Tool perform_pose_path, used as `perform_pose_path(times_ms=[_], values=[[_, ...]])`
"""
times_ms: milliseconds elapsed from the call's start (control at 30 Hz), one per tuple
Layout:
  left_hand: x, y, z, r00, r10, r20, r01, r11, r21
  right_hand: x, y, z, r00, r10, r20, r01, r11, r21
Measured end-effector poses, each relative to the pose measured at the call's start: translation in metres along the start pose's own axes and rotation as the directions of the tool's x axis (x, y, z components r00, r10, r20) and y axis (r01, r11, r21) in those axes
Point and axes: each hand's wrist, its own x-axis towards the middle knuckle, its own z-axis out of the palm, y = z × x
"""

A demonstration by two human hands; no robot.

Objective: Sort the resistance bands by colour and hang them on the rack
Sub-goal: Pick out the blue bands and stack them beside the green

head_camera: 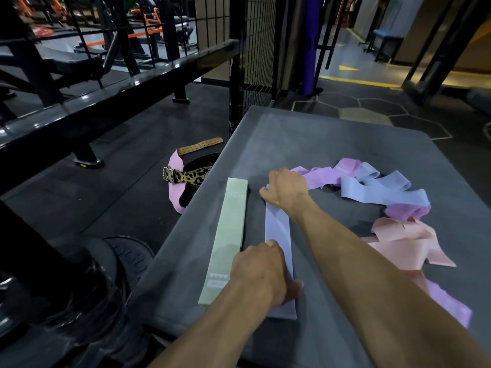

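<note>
Head view, both hands flat, left hand [261,272] and right hand [285,187] pressing lavender band [277,229], beside green band [228,243]

At centre frame, a pale green band [229,243] lies beside a lavender-blue band [278,235] on the dark grey desk [305,139]. Right: purple bands [322,174], peach-pink band [406,243]. Left, on the black floor [127,181]: a leopard-print belt [190,176].

Single head-worn wide-angle view, looking forward and down, close over grey platform [332,144] filling near right. Gym floor [138,160] and black rail [111,94] far left.
</note>
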Motion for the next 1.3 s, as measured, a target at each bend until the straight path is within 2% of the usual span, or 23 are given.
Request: perform_pose_path(times_ms=[267, 367, 467, 533, 667, 767, 833, 933, 1033, 1200, 1300], values=[[0.001, -0.002, 0.001, 1.000, -0.003, -0.002, 0.003, 1.000, 0.003, -0.002, -0.002, -0.001, 1.000, 0.005, 0.023, -0.006, 0.999, 0.033], [0.004, -0.006, -0.001, 0.999, -0.032, 0.023, 0.032, 0.999, -0.009, -0.007, 0.006, -0.010, 1.000, 0.017, -0.026, -0.015, 0.998, 0.069], [0.004, -0.010, -0.003, 0.998, -0.036, -0.051, 0.033, 0.998, -0.059, -0.012, 0.036, -0.028, 0.987, 0.082, -0.137, -0.059, 0.985, 0.162], [0.002, -0.011, -0.004, 0.992, 0.000, -0.123, -0.008, 0.998, -0.059, -0.014, 0.071, -0.036, 0.975, 0.162, -0.152, -0.140, 0.979, 0.149], [0.001, -0.009, -0.005, 0.985, 0.044, -0.169, -0.052, 0.998, -0.045, -0.025, 0.134, -0.028, 0.950, 0.302, -0.081, -0.296, 0.952, 0.074], [0.000, -0.007, -0.005, 0.984, 0.058, -0.170, -0.066, 0.997, -0.042, -0.032, 0.149, -0.013, 0.954, 0.294, 0.049, -0.296, 0.954, 0.035], [0.000, -0.006, -0.004, 0.983, 0.065, -0.172, -0.074, 0.996, -0.047, -0.036, 0.152, -0.006, 0.957, 0.284, 0.054, -0.286, 0.957, 0.040], [0.001, -0.004, -0.004, 0.980, 0.071, -0.187, -0.081, 0.996, -0.044, -0.036, 0.153, -0.004, 0.948, 0.311, -0.059, -0.309, 0.950, 0.052], [0.000, -0.004, -0.003, 0.976, 0.085, -0.202, -0.093, 0.995, -0.032, -0.037, 0.155, -0.010, 0.928, 0.340, -0.155, -0.311, 0.932, 0.185], [-0.004, -0.001, -0.004, 0.965, 0.115, -0.235, -0.116, 0.993, 0.011, -0.058, 0.166, -0.047, 0.885, 0.327, -0.332, -0.210, 0.915, 0.344], [-0.013, 0.005, -0.008, 0.938, 0.156, -0.309, -0.151, 0.988, 0.039, -0.079, 0.173, -0.083, 0.834, 0.349, -0.427, -0.144, 0.885, 0.442]])
